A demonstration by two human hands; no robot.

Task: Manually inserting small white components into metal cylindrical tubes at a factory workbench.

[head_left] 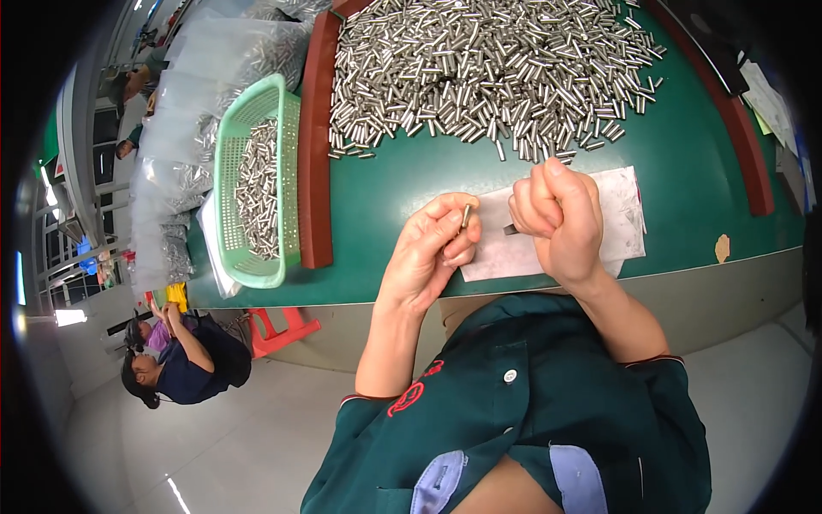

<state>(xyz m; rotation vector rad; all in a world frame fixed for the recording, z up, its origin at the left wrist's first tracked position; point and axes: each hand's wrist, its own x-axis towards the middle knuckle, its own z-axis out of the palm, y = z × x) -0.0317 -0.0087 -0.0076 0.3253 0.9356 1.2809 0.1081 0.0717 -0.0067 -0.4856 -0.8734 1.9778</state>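
My left hand (428,248) pinches a small shiny metal pin (466,216) upright between thumb and fingertips. To its right, my right hand (563,214) is closed in a fist with the thumb on top. A short dark grey end (511,230) sticks out from the fist's left side; the rest is hidden by the fingers. Both hands hover over a smudged whitish cloth or paper sheet (623,216) at the table's near edge. Just beyond them spreads a large heap of loose metal pins (497,73).
A mint-green plastic basket (291,180) with more pins stands left, beyond a red-brown wooden rail (315,171). Another rail (743,146) borders the right. Clear bags of parts (184,103) line the far left. A person (193,368) sits near a red stool (282,331).
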